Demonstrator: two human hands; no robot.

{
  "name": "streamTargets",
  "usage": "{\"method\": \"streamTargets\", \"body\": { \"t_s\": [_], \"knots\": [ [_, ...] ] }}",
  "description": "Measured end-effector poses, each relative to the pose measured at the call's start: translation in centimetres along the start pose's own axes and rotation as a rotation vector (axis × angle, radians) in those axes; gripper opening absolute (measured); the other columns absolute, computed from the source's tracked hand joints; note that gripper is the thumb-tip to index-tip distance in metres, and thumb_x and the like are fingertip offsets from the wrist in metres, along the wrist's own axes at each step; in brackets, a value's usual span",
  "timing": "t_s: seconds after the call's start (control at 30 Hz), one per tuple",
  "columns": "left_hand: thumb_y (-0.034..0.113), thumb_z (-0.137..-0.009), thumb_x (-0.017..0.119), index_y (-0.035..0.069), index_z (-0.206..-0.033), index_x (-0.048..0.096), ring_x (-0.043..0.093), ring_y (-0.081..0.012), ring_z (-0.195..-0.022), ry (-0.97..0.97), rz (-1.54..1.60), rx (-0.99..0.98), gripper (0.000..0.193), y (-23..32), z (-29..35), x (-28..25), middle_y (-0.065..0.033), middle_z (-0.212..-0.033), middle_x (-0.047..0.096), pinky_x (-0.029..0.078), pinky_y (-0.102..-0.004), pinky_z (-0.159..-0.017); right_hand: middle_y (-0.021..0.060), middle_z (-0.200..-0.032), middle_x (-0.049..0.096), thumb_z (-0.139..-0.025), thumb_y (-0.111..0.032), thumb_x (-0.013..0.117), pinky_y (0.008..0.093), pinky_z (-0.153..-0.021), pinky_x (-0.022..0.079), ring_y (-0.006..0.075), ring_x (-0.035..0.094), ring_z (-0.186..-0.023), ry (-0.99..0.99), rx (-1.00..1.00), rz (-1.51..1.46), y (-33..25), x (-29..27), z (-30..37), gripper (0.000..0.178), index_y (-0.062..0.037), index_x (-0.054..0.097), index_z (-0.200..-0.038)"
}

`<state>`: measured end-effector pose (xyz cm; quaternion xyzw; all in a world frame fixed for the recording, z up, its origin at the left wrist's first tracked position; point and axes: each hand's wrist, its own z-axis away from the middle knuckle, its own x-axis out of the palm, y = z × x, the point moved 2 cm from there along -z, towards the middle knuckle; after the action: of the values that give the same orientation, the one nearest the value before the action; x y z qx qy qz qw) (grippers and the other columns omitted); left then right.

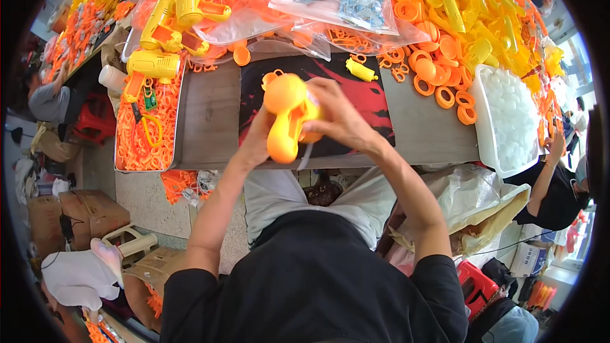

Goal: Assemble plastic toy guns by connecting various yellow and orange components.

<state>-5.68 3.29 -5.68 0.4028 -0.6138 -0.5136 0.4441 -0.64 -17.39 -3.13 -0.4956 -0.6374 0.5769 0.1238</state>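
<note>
Both of my hands are raised over the front of the dark mat (356, 95), wrapped round an orange and yellow plastic toy piece (284, 95). It has a rounded top, a hollow in its side and a bulbous lower end. My left hand (255, 138) grips it from the left, its fingers partly hidden behind the piece. From the right, my right hand (343, 114) holds it, with the thumb at the hollow. A thin pale strip (305, 155) hangs below the piece. To the right, beyond my right hand, a small yellow cylindrical part (361, 70) lies on the mat.
At left, a tray (176, 146) holds small orange rings, cutters (150, 128) and yellow toy bodies (153, 65). A white bin (488, 133) of translucent pieces stands right. Bags and heaped yellow parts (489, 19) line the back. Other people (549, 184) work nearby.
</note>
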Motion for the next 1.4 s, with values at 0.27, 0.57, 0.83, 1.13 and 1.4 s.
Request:
{"method": "streamTargets", "body": {
  "t_s": [0.27,0.57,0.83,1.13,1.4],
  "knots": [
    [0.012,-0.074,0.084,0.011,-0.147,0.046,0.059,-0.0257,-0.119,-0.023,-0.932,0.271,0.082,5.8,-1.2,0.6,-0.0111,-0.129,0.061,0.046,-0.0400,-0.103,0.0093,-0.093,0.069,-0.090,-0.014,0.057,0.0425,-0.087,0.047,0.0290,0.061,-0.103,0.384,0.039,0.811,9.3,-9.6,-6.5,0.018,-0.0053,0.068,-0.101],
    [0.025,-0.100,0.060,0.004,-0.135,0.059,0.061,-0.0276,-0.116,-0.098,-0.804,0.146,0.041,4.6,-3.0,-1.3,-0.0156,-0.125,0.062,0.047,-0.0357,-0.099,0.0030,-0.093,0.067,-0.094,-0.015,0.056,0.0369,-0.082,0.043,0.0202,0.060,-0.089,0.319,-0.087,1.091,3.4,-9.2,-6.0,0.010,-0.0089,0.063,-0.098],
    [0.033,-0.107,0.046,0.000,-0.126,0.062,0.067,-0.0231,-0.103,-0.118,-0.544,-0.091,0.042,1.9,-4.2,-3.0,-0.0163,-0.110,0.070,0.049,-0.0345,-0.091,0.0033,-0.075,0.063,-0.088,-0.013,0.066,0.0326,-0.076,0.042,0.0172,0.051,-0.074,-0.019,0.105,0.303,-1.3,-0.9,-3.0,0.009,-0.0052,0.069,-0.091],
    [0.028,-0.098,0.066,-0.003,-0.126,0.060,0.059,-0.0116,-0.094,-0.177,-0.634,-0.090,0.042,3.5,-4.1,-1.4,-0.0084,-0.102,0.067,0.049,-0.0295,-0.085,0.0028,-0.076,0.065,-0.085,-0.013,0.066,0.0362,-0.082,0.037,0.0205,0.055,-0.079,0.032,0.006,0.472,-1.7,-0.2,-2.7,0.005,-0.0097,0.070,-0.087],
    [0.039,-0.089,0.073,-0.001,-0.120,0.064,0.066,-0.0244,-0.103,-0.099,-0.548,-0.094,0.051,2.0,-4.0,-1.9,-0.0164,-0.110,0.069,0.049,-0.0354,-0.092,0.0123,-0.089,0.065,-0.088,-0.013,0.068,0.0395,-0.075,0.050,0.0279,0.062,-0.089,0.365,0.042,0.475,0.3,-3.1,-3.6,0.010,-0.0038,0.072,-0.090]
  ]
}}
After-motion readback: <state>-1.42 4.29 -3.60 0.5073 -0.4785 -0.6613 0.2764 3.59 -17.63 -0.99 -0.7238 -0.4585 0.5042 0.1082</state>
